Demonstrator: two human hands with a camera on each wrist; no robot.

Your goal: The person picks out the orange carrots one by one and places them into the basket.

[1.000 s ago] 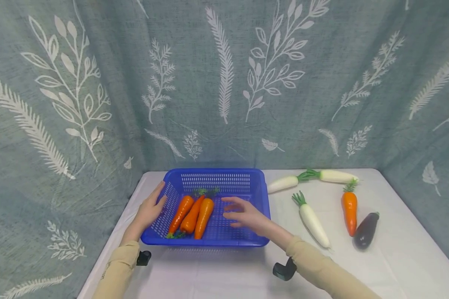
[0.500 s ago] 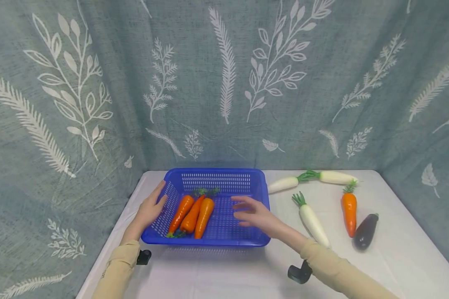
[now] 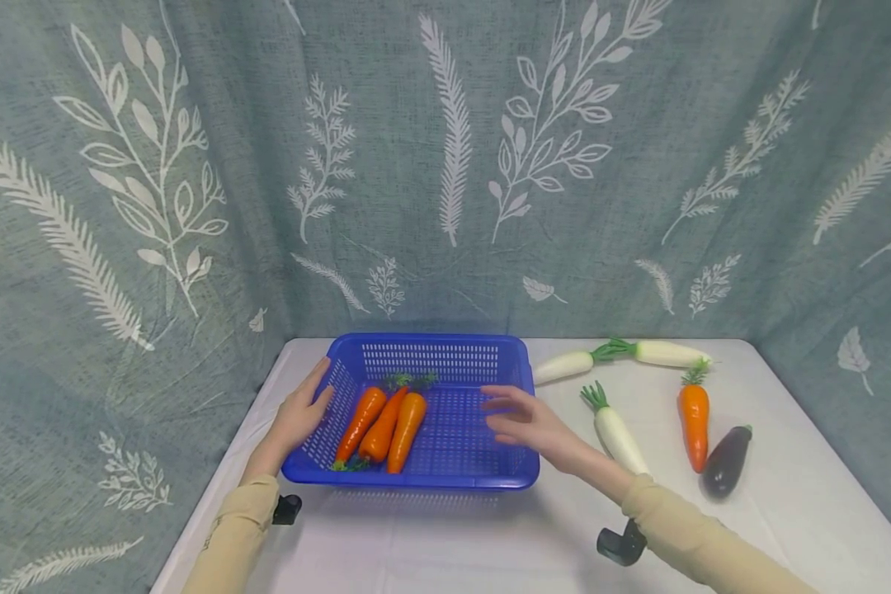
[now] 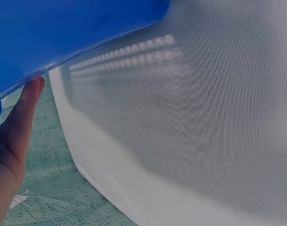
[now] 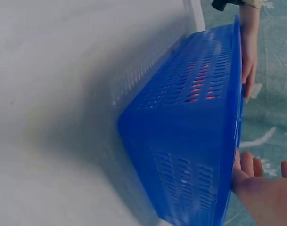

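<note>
A blue plastic basket (image 3: 416,481) with slotted walls stands on the table, and three orange carrots (image 3: 407,431) lie together in its left half. At the basket's left rim rests my left hand (image 3: 294,422), its fingers stretched along the edge; the left wrist view shows fingertips right at the rim. My right hand (image 3: 533,425) hovers over the right rim with fingers spread and nothing between them. In the right wrist view, that hand (image 5: 263,188) overlaps the rim from beyond the slotted side wall.
Right of the basket are three white radishes (image 3: 615,433) with green tops. Farther right lie another carrot (image 3: 694,422) and a dark eggplant (image 3: 728,462). A white cloth covers the table (image 3: 416,544); a patterned green curtain (image 3: 386,165) hangs behind it.
My right hand has moved rightward from over the basket's inside to its right rim, fingers still spread. The left hand, basket and carrots have stayed in place.
</note>
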